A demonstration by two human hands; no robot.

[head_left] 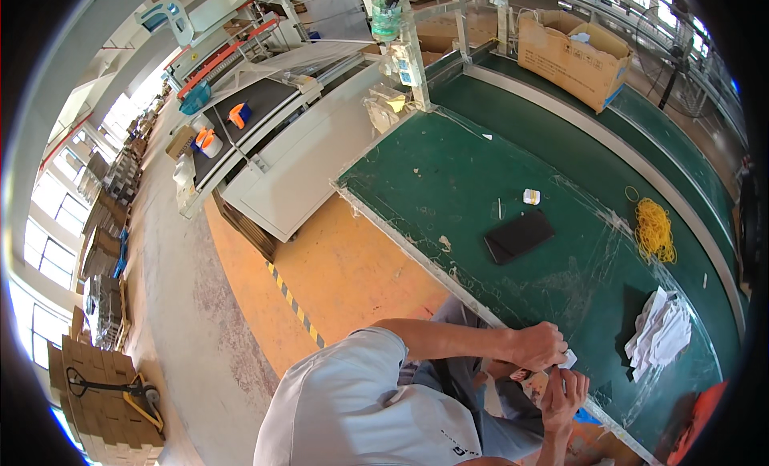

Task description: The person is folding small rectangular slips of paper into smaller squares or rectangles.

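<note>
At the near edge of the green work table (pixel 448 177), my left hand (pixel 538 346) is closed with its fingers pinched. Just below it my right hand (pixel 565 398) is also closed, fingertips almost meeting the left. A small white paper-like piece (pixel 568 360) shows between the two hands, and both seem to grip it; its far part is hidden by the fingers. To the right lies a stack of crumpled white paper sheets (pixel 658 330). A dark phone (pixel 519 236) rests farther up the table, near a small white roll-like item (pixel 531 197).
Yellow rubber bands (pixel 655 230) are heaped on the table's right side. A cardboard box (pixel 573 57) stands at the back right. Machinery with a white panel (pixel 280 177) is beyond the table's left end. Stacked cartons and a pallet jack (pixel 140 394) are at far left.
</note>
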